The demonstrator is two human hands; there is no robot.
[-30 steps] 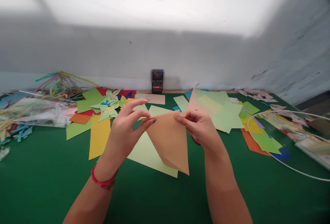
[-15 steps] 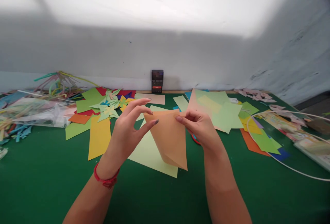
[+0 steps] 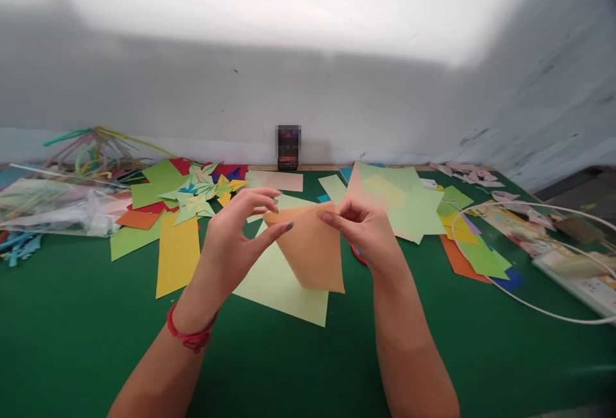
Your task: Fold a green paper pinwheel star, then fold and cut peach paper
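Note:
My right hand pinches the upper right edge of an orange sheet of paper between thumb and fingers. The sheet hangs down and curves a little, held above the table. At its upper left corner is my left hand, thumb apart from the fingers, not closed on the paper. A red bracelet circles my left wrist. Beneath the orange sheet a pale green sheet lies flat on the green table. A red curved edge peeks out beside my right hand, mostly hidden.
Folded paper stars and a yellow sheet lie left. A plastic bag is farther left. Stacked pale sheets, coloured papers and a white cable are on the right. A phone leans against the wall.
The lower end of the orange sheet has swung upward and away. My right hand keeps its pinch. My left hand stays apart beside the corner, and the whole view has shifted slightly.

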